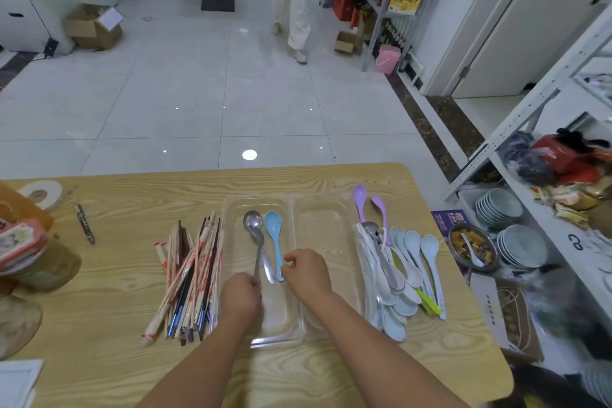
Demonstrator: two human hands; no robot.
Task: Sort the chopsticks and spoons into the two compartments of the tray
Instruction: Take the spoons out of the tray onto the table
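1. Tray (276, 339): 1 clear tray with 2 compartments lies on the wooden table (109, 358), long side running away from the person.
2. Left compartment (236, 252): holds 1 metal spoon (253, 221) and 1 blue spoon (274, 225), side by side, bowls at the far end. A 2nd metal piece (267, 263) lies between their handles; whether it is another spoon cannot be told.
3. Left hand (241, 296): fingers curled round the near end of the metal spoon's handle.
4. Right hand (308, 270): fingers curled, tips just beside the blue spoon's handle; whether they pinch it cannot be told.
5. Chopsticks (190, 278): 1 loose pile on the table, touching the tray's left wall. The sticks overlap and the count cannot be told.
6. Spoon pile (395, 278): 1 heap just right of the tray, mostly white and pale blue. 2 purple spoons (360, 195) lie at its far end. The total cannot be counted.
7. 1 pen (84, 223) lies well left of the chopsticks.
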